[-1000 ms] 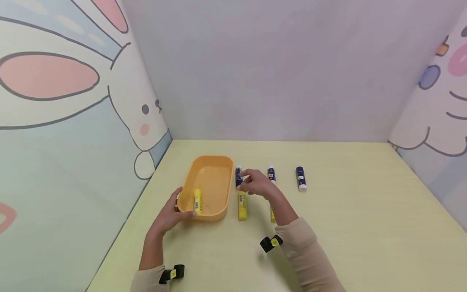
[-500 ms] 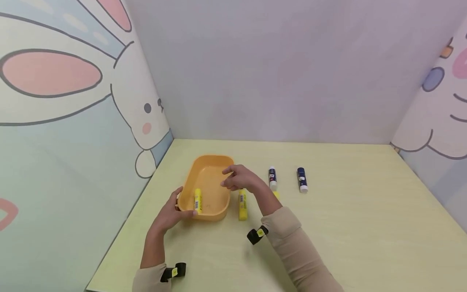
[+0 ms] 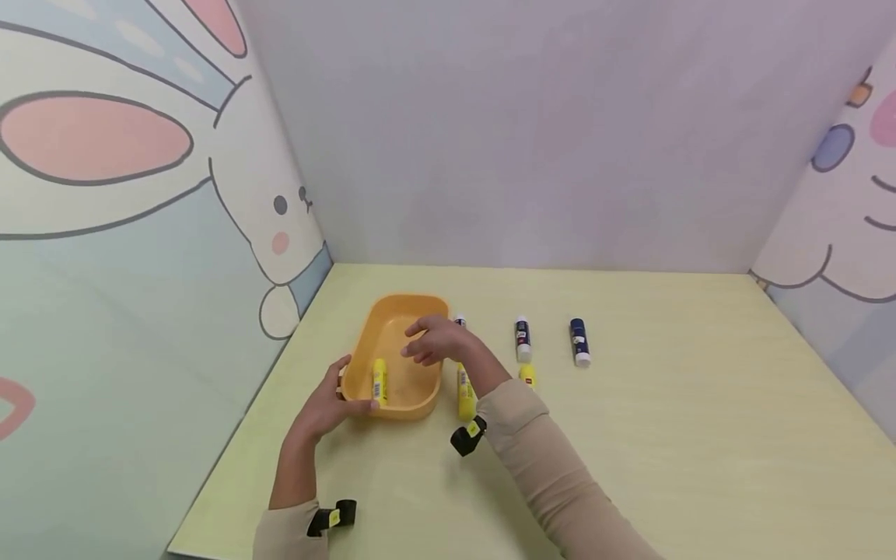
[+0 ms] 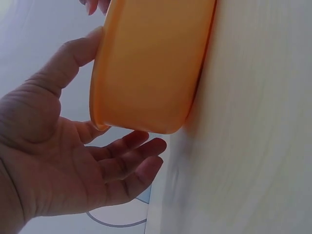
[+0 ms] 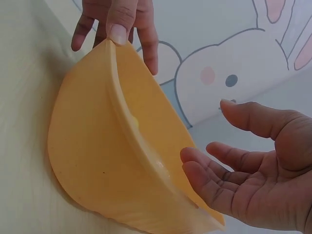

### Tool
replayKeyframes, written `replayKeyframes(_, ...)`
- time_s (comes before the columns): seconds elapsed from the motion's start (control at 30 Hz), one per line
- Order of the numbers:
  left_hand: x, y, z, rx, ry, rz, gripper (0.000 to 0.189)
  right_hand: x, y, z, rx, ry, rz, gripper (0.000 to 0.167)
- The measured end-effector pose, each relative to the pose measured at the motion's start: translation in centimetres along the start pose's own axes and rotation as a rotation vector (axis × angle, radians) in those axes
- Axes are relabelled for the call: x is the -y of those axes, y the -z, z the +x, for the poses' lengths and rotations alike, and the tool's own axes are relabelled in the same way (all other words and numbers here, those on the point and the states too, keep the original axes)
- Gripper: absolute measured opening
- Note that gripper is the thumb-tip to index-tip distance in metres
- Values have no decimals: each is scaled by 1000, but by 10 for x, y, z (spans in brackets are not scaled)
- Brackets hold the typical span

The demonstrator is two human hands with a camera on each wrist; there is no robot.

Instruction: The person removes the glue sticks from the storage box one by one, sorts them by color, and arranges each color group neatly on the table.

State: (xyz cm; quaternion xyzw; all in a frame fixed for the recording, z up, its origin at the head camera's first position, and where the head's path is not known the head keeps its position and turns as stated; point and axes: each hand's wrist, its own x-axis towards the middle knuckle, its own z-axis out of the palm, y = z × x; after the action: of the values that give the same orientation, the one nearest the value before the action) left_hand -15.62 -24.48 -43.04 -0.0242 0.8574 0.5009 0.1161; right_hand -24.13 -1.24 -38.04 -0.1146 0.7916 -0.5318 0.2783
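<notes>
With thumb on the rim and fingers behind the near-left corner, my left hand (image 3: 332,403) holds an orange plastic tray (image 4: 151,68). Inside the tray lies a yellow glue stick (image 3: 379,381). My right hand (image 3: 437,341) hovers over the tray's right side. In the right wrist view its thumb and fingers (image 5: 204,183) are apart, with nothing between them. Right of the tray are another yellow glue stick (image 3: 465,389), partly behind the wrist, and a blue glue stick (image 3: 460,320), mostly hidden by the hand.
Farther right on the pale table (image 3: 686,404) lie a blue-and-white glue stick (image 3: 523,338) and a yellow one (image 3: 528,376), partly covered by the sleeve. Another blue glue stick (image 3: 579,342) lies beyond them. A grey wall (image 3: 525,155) stands behind, and a rabbit-printed wall (image 3: 140,311) at left.
My right hand has moved left from beside the blue glue stick to over the tray. That stick's white end shows again in its place. My left hand stays on the tray corner.
</notes>
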Motion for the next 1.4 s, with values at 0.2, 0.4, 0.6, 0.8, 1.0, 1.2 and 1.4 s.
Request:
replayKeyframes(0.2, 2, -3, 0, 0, 26, -11, 102, -3, -11, 8, -8, -64, 20, 53)
replayKeyframes(0.4, 0, -1, 1, -14, 36, 2, 102, -2, -22, 13, 45, -79, 32, 50)
replayKeyframes(0.6, 1, 1, 0, -14, 41, 17, 102, -3, -33, 24, 109, -158, 23, 49)
replayKeyframes(0.8, 4, 0, 1, -19, 41, 11, 101, -5, -43, 30, 104, -189, 18, 47)
replayKeyframes(1.0, 2, -3, 2, -20, 29, -10, 100, -14, -48, 38, 89, -214, 55, 31)
replayKeyframes(1.2, 1, -4, 1, -26, 25, -13, 100, -22, -56, 41, 65, -251, 132, 17)
replayKeyframes(1.4, 2, -3, 0, -31, 25, 3, 101, -22, -68, 43, -27, -262, 87, 18)
